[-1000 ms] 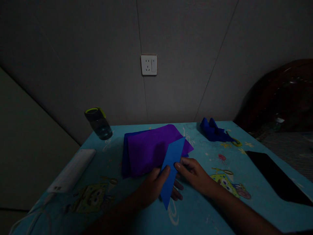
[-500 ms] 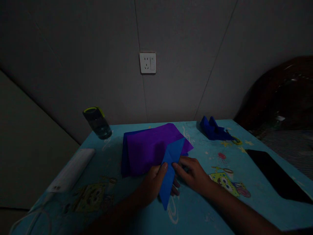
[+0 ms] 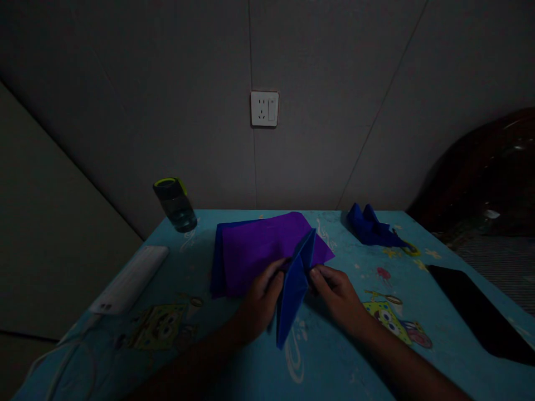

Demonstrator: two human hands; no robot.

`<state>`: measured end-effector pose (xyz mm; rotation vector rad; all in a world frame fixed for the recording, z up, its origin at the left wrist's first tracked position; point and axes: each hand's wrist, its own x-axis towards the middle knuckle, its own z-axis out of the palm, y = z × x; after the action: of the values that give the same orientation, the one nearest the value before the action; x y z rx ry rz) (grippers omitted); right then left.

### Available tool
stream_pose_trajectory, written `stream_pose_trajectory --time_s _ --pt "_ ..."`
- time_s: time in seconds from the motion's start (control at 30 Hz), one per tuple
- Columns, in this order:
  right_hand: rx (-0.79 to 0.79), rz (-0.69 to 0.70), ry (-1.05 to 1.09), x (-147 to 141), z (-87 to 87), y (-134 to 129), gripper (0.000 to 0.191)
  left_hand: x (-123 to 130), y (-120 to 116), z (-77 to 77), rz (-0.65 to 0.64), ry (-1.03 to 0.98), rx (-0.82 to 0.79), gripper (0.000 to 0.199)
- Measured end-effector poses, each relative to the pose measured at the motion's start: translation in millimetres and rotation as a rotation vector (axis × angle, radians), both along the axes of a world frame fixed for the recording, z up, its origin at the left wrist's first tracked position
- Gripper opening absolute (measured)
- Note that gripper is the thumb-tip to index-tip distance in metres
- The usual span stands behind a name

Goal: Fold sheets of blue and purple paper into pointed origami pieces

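Observation:
A folded sheet of blue paper (image 3: 295,289) is held up between my two hands, long and pointed at both ends, with its folds parted along the middle. My left hand (image 3: 267,295) grips its left side, thumb along the edge. At the right side, my right hand (image 3: 334,287) pinches the edge between thumb and fingers; some fingertips are hidden behind the paper. Just beyond lies purple paper (image 3: 254,250) on top of darker blue paper (image 3: 218,262). A folded dark blue paper piece (image 3: 370,227) with raised peaks sits at the back right.
On the patterned blue tablecloth (image 3: 334,367) stand a drink bottle (image 3: 175,206) at the back left and a white power strip-like block (image 3: 131,278) with a cable (image 3: 71,356). A black flat object (image 3: 476,309) lies right. A wall socket (image 3: 264,108) is behind.
The blue paper has gone from lying flat and facing up to turned more on edge with its folds spread open. My hands have moved out to its two sides. The view has shifted slightly.

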<state>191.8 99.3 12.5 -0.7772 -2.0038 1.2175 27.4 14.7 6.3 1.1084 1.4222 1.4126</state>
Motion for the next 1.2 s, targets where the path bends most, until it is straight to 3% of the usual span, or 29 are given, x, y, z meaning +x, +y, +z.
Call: stream_pose_trajectory --time_s 0.13,0.27,0.33,0.63,0.8,0.87,1.03,1.1,1.2 --pt "0.030 0.030 -0.017 0.5 1.9 -0.7 0.037 -0.3 -4.9 0.6 -0.004 -0.068 -0.072 0.040" --pt "0.074 0.023 -0.054 1.2 3.2 -0.3 0.036 0.3 -7.7 2.6 -0.246 -0.031 -0.007 0.046" --pt "0.102 0.011 -0.080 1.2 2.7 0.2 0.036 1.4 -6.9 3.7 -0.271 -0.001 0.029 0.048" --pt "0.163 0.020 -0.211 -1.3 -7.5 2.1 0.036 0.7 -3.3 3.0 -0.076 0.029 0.056 0.040" --pt "0.198 -0.028 -0.213 0.3 -4.1 2.2 0.033 -0.9 -0.8 4.9 -0.001 0.027 0.006 0.044" --pt "0.240 -0.024 -0.180 2.3 -1.3 -0.2 0.026 -2.2 1.3 3.5 0.088 0.029 -0.006 0.046" --pt "0.565 0.198 -0.133 1.2 -1.4 -12.8 0.041 -7.3 6.6 -1.1 0.320 0.067 -0.011 0.051" --pt "0.677 0.262 -0.135 -2.5 -3.8 -17.2 0.049 -9.1 7.6 -1.7 0.334 0.059 -0.017 0.052" --pt "0.764 0.244 -0.170 -6.0 -5.6 -18.9 0.048 -10.4 7.9 -3.3 0.327 0.056 0.016 0.053"
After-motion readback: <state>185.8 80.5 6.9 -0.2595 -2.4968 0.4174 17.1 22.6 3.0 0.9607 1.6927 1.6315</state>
